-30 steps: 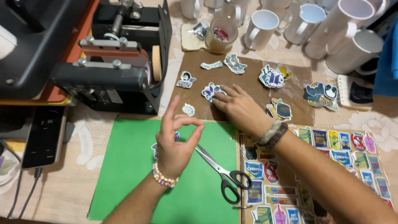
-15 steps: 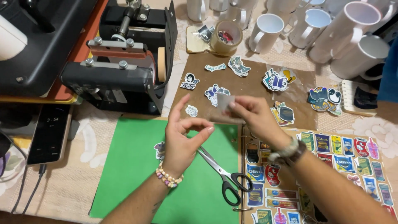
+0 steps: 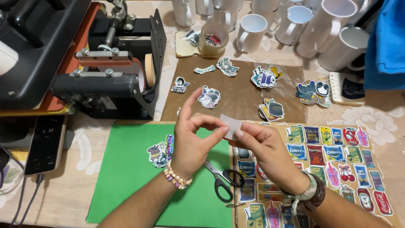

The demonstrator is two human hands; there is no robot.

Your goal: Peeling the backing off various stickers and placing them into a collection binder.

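My left hand [image 3: 192,141] and my right hand [image 3: 263,147] meet above the table, both pinching a small pale sticker cutout [image 3: 231,125] seen from its blank back. Under them lie a green mat [image 3: 126,177] and black-handled scissors [image 3: 221,179]. A few cut stickers [image 3: 160,152] rest on the mat left of my left hand. A sheet of printed stickers [image 3: 333,160] lies under my right forearm. More cut stickers [image 3: 209,96] are spread on a brown sheet [image 3: 240,99] beyond my hands.
A black mug heat press [image 3: 109,71] stands at the left, with a phone [image 3: 44,143] in front of it. White mugs [image 3: 333,31] and a tape roll [image 3: 213,38] line the back. A blue cloth [image 3: 386,42] hangs at the far right.
My right hand lifted a cutout off the brown sheet and brought it toward me. My left hand rose to meet it, and both now pinch the cutout.
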